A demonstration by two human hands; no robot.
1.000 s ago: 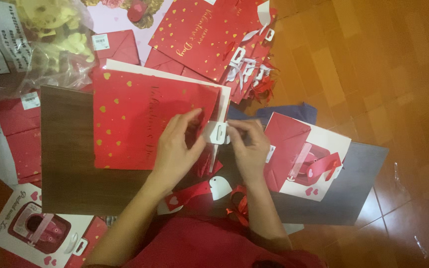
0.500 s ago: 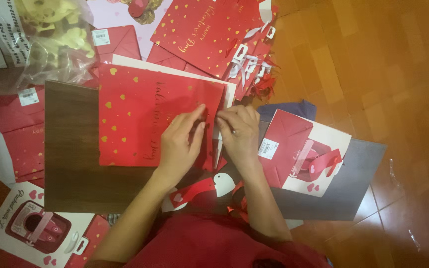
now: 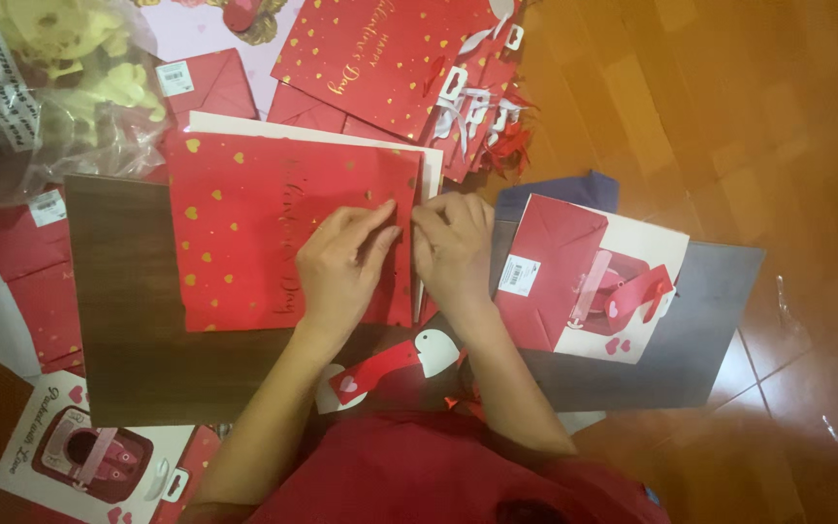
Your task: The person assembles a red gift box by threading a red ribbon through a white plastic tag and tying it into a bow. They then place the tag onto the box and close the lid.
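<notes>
A flat red gift bag (image 3: 273,233), printed with gold hearts and gold script, is laid face up on a dark wood-grain board (image 3: 123,320), which gives it a firm, level backing. The left hand (image 3: 341,267) is spread flat on the bag's right part, fingers narrow and extended, so that the paper is held down; nothing is gripped by it. The right hand (image 3: 453,247) is set at the bag's right edge, fingers curled close together and fingertips touching that edge just beside the left fingertips. Whether anything small is pinched there cannot be told.

A white sheet (image 3: 312,129) projects beyond the bag's far edge and right edge. A red-and-white ribbon tag (image 3: 395,361) lies near the person, between the forearms, apart from the bag.

Open room is limited. At the far side, a stack of red gift bags (image 3: 380,58) with white handles lies just beyond the bag. At the left, a clear plastic bag of yellow items (image 3: 60,87) overlaps the board's far corner. At the right, a white-and-red printed bag (image 3: 594,281) lies on a grey sheet (image 3: 710,311), near the right wrist. Bare wooden floor (image 3: 729,116) is available only further right.
</notes>
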